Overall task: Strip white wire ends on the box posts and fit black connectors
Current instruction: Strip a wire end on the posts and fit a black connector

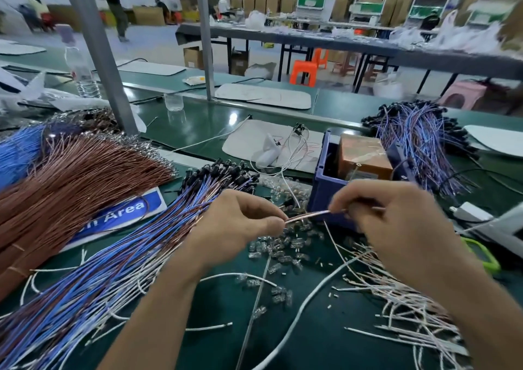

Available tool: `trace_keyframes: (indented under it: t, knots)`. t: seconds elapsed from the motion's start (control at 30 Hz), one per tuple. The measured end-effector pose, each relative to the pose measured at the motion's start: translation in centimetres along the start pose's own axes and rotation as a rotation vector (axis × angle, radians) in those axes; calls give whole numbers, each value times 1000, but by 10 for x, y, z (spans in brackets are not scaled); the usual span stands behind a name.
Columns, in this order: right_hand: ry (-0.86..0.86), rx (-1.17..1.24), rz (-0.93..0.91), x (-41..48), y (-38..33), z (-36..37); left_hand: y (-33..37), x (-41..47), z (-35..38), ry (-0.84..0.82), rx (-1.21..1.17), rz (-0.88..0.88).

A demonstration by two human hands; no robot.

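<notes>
Wire (308,215) lay stretched between my two hands, just above the counter (215,350) and right in front of the blue box (325,188). It looked pale with a pinkish-brown cast, and blur kept me from telling whether it was one strand or a pair. My left hand (240,222) pinched its left end between thumb and forefinger. My right hand (396,222) pinched the other end in curled fingertips, a little higher. So the long axis ran left to right, tilted slightly up toward the right, along the box's front wall. The right hand was nearer the box, just beside its front corner, so I judged that end would go to the posts, though I could not make out the posts themselves. Black connectors (226,171) lay heaped beyond my left hand, and loose white wires (396,307) fanned out below my right wrist.
</notes>
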State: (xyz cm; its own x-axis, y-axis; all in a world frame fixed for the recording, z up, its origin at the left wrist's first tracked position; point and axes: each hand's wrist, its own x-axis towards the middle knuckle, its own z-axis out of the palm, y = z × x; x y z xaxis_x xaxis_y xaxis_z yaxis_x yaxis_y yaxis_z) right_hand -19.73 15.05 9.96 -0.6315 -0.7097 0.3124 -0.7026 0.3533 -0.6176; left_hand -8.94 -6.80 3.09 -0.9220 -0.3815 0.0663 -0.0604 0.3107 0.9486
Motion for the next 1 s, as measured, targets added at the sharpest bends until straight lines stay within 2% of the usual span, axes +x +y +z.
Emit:
trace_keyframes:
  t: [0.07,0.17,0.27,0.37,0.47,0.67,0.73,0.8,0.9,0.93,0.97,1.0]
  knots:
    - [158,-27,-18,-10,14,-22,4,1,-1,-43,-27,-5]
    - [330,-31,54,-25,44,-47,5,4,-3,-141,-18,-29]
    - [403,29,169,-46,82,-66,2,7,-5,-232,21,-89]
    - [430,142,230,-60,114,-76,1,6,-6,-240,31,-114]
    - [483,205,285,-69,138,-78,3,8,-5,-163,64,-147]
    - [538,343,414,-89,188,-88,10,6,-12,171,162,-122]
    - [541,422,430,-91,191,-87,13,6,-10,253,12,-65]
    - [555,479,431,-93,194,-86,16,7,-9,261,-349,-12]
    - [560,538,437,-98,199,-84,6,9,-4,112,-885,53]
    - [558,552,441,-100,201,-83,2,9,-2,-21,-1047,60]
    - [555,568,447,-102,202,-82,-2,8,-4,-116,-1163,36]
    - [550,585,456,-104,203,-81,-4,8,-7,-64,-1144,-4]
